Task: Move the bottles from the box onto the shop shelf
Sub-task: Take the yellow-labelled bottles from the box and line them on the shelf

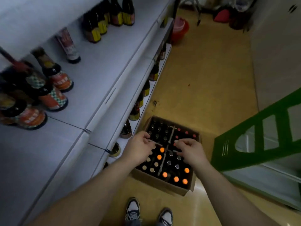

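Hazards at bottle pick-up from floor box

Bottles (164, 174) stand upright and tightly packed in the cardboard box (162, 185), which sits on the floor just beside the lowest tier of the shop shelf (104, 66). A cardboard divider (162, 163) splits the box into four compartments.

The left hand (140, 148) and right hand (191, 151) are over the middle of the box with their fingers curled. The view does not show whether they pinch bottle caps, the divider strips, or nothing.

Likely faults:
- A pinch on a cap alone gives little hold. The bottle may slip on the lift and strike its neighbours.
- A bottle dragged against the divider may pull the divider up and tip adjacent bottles.
- The target tier already carries labelled bottles (53, 98) near its front edge. A careless placement may knock one off.
- The shoes (132, 207) stand near the box, so a dropped bottle would land close to the feet.
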### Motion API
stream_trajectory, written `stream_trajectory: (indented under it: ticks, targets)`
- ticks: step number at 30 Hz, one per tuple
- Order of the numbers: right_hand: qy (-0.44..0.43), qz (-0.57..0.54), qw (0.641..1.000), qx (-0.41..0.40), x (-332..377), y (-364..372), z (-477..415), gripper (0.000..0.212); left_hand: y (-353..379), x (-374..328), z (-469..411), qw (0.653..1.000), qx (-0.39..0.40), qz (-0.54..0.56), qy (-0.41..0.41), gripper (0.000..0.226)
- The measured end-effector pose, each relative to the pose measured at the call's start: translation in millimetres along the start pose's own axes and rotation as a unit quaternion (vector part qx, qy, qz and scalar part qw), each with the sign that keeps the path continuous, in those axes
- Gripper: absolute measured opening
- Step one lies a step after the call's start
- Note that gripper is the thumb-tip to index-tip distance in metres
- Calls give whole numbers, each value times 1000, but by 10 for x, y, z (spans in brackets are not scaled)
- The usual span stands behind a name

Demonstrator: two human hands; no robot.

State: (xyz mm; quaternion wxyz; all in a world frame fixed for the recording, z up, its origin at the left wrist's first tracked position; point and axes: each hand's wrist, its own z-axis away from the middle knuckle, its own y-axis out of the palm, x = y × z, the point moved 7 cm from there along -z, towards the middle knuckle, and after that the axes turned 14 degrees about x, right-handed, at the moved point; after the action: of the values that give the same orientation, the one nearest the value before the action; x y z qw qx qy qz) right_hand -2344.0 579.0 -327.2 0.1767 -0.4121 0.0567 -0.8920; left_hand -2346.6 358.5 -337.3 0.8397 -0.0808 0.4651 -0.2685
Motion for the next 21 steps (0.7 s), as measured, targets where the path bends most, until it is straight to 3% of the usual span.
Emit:
stream_trajectory:
  ticks: [15, 21]
  targets:
    - [128, 9, 990, 53, -2289, 701, -2027, 30, 1265, 2019, -1709, 994, 37, -38, -96, 28]
    - [140, 97, 983, 76, -3173, 1166, -2662, 29, 1750, 3014, -2277, 991, 43, -45, -120, 26]
